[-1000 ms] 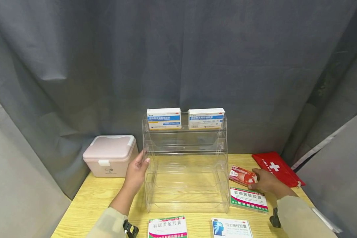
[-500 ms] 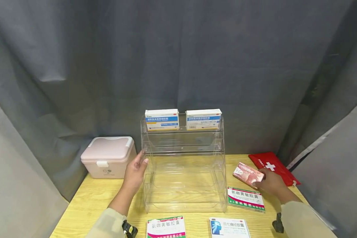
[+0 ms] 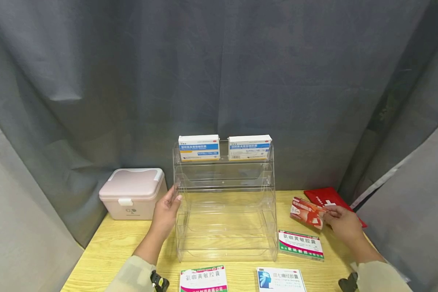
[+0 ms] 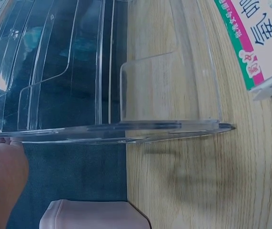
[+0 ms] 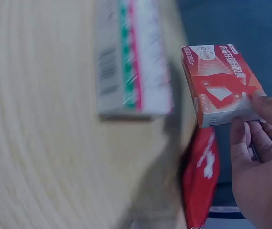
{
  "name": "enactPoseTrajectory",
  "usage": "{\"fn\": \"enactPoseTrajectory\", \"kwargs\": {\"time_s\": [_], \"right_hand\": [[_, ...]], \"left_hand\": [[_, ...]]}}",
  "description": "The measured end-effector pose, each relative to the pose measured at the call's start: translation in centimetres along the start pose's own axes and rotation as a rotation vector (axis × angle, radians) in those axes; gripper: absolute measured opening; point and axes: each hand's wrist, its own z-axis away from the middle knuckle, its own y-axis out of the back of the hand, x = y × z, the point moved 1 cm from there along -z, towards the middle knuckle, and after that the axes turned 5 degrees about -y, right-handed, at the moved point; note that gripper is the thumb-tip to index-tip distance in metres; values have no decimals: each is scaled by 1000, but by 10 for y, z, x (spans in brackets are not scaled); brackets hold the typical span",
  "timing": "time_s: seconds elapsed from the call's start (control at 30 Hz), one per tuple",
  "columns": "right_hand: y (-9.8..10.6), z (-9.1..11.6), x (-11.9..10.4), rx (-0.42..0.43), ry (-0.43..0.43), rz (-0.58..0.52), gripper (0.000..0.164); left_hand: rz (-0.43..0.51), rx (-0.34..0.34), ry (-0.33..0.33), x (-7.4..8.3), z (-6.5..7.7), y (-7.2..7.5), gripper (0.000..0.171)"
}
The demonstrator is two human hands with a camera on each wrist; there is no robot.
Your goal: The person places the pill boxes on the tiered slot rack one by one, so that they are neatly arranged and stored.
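My right hand (image 3: 344, 223) pinches a red-orange medicine box (image 5: 221, 86) by its right end, thumb on the printed face and fingers beneath. The box is tilted and raised over the table's right side, overlapping the red first aid pouch (image 3: 323, 196) in the head view. My left hand (image 3: 166, 211) holds the left side panel of a clear tiered display rack (image 3: 224, 243), its fingertips at the panel's edge in the left wrist view. On the rack's top tier stand two blue-and-white medicine boxes (image 3: 199, 148), side by side; the lower tiers hold nothing.
A green-and-white medicine box (image 3: 301, 244) lies right of the rack. In front lie another green-and-white box (image 3: 203, 278) and a white box with a blue head picture (image 3: 281, 280). A pink lidded case (image 3: 131, 194) stands left. Dark curtains (image 3: 219, 81) hang behind.
My right hand has lifted the red-orange box from beside the rack and moved it rightward, tilting its face toward the camera. The left hand stays on the rack.
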Motion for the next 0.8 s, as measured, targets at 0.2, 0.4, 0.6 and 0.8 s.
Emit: {"fn": "enactPoseTrajectory", "kwargs": {"time_s": [0.2, 0.4, 0.6, 0.8], "right_hand": [[13, 33, -38, -95, -100, -773, 19], [20, 63, -96, -167, 103, -1129, 23], [8, 90, -165, -168, 257, -1122, 25], [-13, 99, -226, -95, 218, -855, 30]], "left_hand": [[-10, 1, 8, -1, 0, 1, 59], [-18, -2, 20, 0, 0, 1, 59], [-31, 4, 22, -1, 1, 2, 60], [-15, -11, 4, -1, 1, 2, 58]]}}
